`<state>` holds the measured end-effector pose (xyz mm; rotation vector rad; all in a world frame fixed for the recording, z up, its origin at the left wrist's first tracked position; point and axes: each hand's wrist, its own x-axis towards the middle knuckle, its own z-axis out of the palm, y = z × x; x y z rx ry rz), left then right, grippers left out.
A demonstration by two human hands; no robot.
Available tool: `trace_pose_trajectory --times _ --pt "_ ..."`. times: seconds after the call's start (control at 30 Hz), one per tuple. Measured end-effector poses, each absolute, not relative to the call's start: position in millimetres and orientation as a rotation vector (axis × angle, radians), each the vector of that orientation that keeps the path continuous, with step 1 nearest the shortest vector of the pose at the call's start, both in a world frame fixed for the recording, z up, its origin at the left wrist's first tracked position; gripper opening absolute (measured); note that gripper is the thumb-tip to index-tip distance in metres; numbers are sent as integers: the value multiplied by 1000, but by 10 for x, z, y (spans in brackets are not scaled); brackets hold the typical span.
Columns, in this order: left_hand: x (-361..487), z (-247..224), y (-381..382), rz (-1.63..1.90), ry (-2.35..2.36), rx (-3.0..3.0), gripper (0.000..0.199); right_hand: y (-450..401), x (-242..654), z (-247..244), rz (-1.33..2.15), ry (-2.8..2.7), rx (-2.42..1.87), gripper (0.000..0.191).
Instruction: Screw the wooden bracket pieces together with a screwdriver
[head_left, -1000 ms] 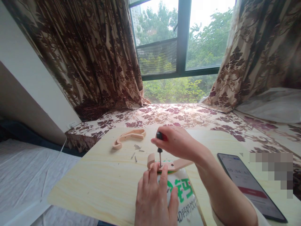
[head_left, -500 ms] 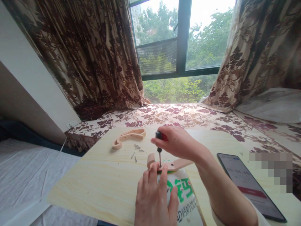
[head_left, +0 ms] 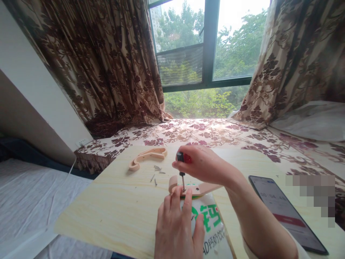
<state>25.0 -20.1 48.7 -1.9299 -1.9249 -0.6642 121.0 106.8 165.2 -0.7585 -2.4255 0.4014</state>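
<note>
My right hand (head_left: 202,162) is wrapped around a screwdriver (head_left: 180,157) with a black and red handle. Its shaft stands nearly upright, and the tip meets a screw hole in a curved wooden piece (head_left: 206,188). A second hole shows farther right along this wood. Flat and with fingers spread, my left hand (head_left: 178,223) presses on the near edge of the wooden piece, its fingertips on both sides of the screwdriver tip. Beneath lies a white printed board (head_left: 212,230) with green and black characters, partly covered by my left hand.
Another curved wooden piece (head_left: 148,154) rests at the table's far left, with several loose screws (head_left: 157,168) in front of it. A phone (head_left: 285,212) showing a timer lies on the right of the pale wooden table (head_left: 107,216). Beyond is a flower-patterned window ledge (head_left: 205,131).
The screwdriver handle has tilted slightly left, and my right hand has turned a little with it. My left hand and the wooden piece have stayed in place.
</note>
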Motion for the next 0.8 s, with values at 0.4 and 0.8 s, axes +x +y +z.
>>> trace_pose_trajectory --times 0.4,0.8 --pt "182 513 -208 -573 -1855 -1985 48 1089 1209 1657 381 -2413 -813 21" --pt "251 505 -208 -656 -1925 -1925 46 1087 1210 1658 368 -2413 -818 22"
